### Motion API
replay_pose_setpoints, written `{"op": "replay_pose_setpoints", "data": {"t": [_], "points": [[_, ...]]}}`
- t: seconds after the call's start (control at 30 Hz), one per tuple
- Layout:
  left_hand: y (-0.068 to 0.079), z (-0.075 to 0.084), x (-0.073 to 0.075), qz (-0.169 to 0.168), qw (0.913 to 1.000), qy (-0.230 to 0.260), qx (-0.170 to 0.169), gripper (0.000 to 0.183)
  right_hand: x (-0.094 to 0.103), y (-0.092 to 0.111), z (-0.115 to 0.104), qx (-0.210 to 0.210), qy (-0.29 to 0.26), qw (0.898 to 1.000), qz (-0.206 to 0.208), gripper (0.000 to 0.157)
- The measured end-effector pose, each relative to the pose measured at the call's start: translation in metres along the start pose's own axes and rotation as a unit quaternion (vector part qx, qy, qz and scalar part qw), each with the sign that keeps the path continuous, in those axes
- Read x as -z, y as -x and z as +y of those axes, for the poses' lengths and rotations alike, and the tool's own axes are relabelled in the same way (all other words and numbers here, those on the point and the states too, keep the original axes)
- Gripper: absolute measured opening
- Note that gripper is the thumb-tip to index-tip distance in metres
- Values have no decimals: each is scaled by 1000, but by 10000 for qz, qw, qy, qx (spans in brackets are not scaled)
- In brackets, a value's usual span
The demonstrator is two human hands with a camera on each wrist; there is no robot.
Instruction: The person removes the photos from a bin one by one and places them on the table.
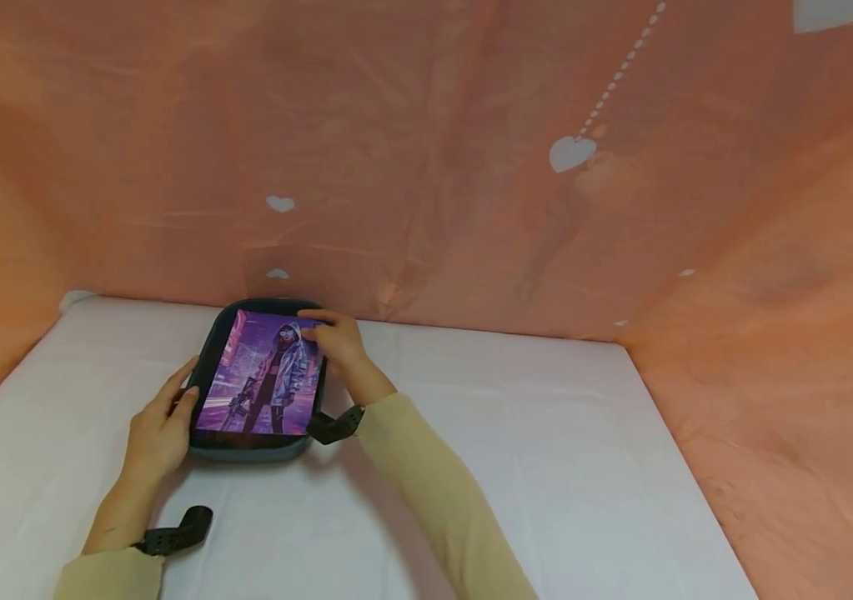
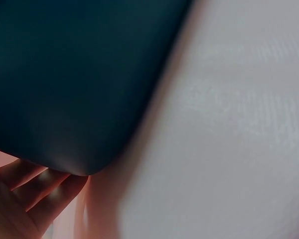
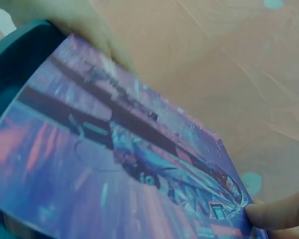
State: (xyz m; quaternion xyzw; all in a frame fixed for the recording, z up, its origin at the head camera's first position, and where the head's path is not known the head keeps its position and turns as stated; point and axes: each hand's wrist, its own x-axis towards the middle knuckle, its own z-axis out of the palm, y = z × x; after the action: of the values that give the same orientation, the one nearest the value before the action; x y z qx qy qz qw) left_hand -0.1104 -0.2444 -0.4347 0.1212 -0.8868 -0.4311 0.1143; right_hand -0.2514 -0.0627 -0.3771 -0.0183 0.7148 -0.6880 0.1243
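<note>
A dark teal tray (image 1: 249,455) with rounded corners is tilted up above the white surface. My left hand (image 1: 158,429) grips its left side, thumb at the rim; in the left wrist view the fingers (image 2: 55,199) reach behind the tray's smooth outer face (image 2: 79,89). A glossy purple-pink picture print (image 1: 261,379), showing a hooded figure with a gun, lies over the tray's opening. My right hand (image 1: 343,343) pinches the print's upper right corner; the right wrist view has the thumb (image 3: 276,213) on its face. Whatever lies under the print is hidden.
A white-covered table (image 1: 531,467) spreads to the right and in front of the tray. Behind it hangs a peach-orange curtain (image 1: 396,167) with white hearts, which also closes in both sides. Black camera mounts (image 1: 184,532) sit on both wrists.
</note>
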Motion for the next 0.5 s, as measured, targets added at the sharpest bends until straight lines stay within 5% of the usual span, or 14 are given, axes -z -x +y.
{"op": "replay_pose_setpoints", "data": {"t": [0.5], "points": [[2,-1,4,62,10000,-36,-2,49,38,-6,-5,-151,-433,9984,-338,41]]}}
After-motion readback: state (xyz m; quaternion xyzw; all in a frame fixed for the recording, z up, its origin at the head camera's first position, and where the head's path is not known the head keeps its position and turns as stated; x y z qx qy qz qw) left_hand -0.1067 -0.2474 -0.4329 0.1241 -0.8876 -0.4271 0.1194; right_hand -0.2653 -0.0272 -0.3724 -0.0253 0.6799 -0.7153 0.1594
